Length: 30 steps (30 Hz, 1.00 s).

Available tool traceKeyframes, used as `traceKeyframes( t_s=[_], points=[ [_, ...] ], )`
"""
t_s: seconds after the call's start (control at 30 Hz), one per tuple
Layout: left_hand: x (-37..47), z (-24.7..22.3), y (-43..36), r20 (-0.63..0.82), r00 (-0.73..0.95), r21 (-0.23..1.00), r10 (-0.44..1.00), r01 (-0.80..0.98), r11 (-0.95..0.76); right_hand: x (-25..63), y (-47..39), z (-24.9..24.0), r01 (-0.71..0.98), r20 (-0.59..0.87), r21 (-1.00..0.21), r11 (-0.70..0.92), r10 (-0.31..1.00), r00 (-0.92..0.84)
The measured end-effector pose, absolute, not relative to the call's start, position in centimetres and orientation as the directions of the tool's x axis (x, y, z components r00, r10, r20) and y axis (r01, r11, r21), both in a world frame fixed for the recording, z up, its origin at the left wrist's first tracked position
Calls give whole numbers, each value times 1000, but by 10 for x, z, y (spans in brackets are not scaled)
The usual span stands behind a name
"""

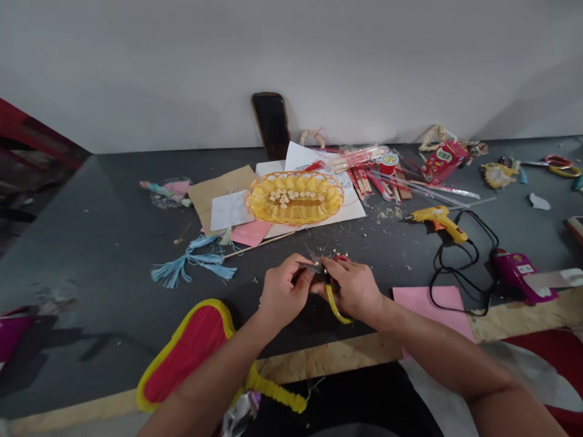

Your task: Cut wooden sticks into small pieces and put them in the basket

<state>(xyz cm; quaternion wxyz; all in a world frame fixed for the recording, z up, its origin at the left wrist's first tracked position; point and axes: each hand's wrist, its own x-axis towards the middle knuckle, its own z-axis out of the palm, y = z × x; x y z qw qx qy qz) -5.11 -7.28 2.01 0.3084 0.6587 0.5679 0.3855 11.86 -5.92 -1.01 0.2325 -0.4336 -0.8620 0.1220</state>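
Note:
My right hand (pixel 357 288) grips scissors (pixel 334 301) with red and yellow handles. Their blades are apart and point left, towards my left hand (pixel 286 288), whose thumb and fingers are pinched together beside them. A tiny pale bit shows near the blades, but what the left fingers hold is too small to make out. Beyond both hands stands a yellow woven basket (pixel 268 212) with several small cream flower-like pieces (pixel 291 195) in it. Under my left forearm lies a red fan-shaped piece (pixel 195 340) with a fuzzy yellow edge and handle, partly hidden by the arm.
Blue tassels (pixel 194 261) and a thin stick (pixel 259 245) lie left of the basket. To the right are a yellow glue gun (pixel 439 221), its black cord, a purple device (pixel 519 273) and pink paper (pixel 432 306). A phone (pixel 271 121) leans on the wall.

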Motion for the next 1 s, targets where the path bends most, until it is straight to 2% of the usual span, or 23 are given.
traceKeyframes(
  t_s=[0.3,0.63,0.77,1.0],
  points=[
    [-53,18,-71,215,73,792,974,571,-218,124,-53,-2,695,286,-440,569,822,-492],
    [-56,24,-69,105,157,886,982,433,-164,123,-56,-6,667,351,-409,623,782,-516],
    [-54,22,-71,134,122,889,983,424,-174,120,-59,-11,672,371,-402,622,781,-502],
    [-52,22,-71,152,90,879,984,444,-176,121,-59,-10,692,320,-375,617,787,-528]
  ],
)
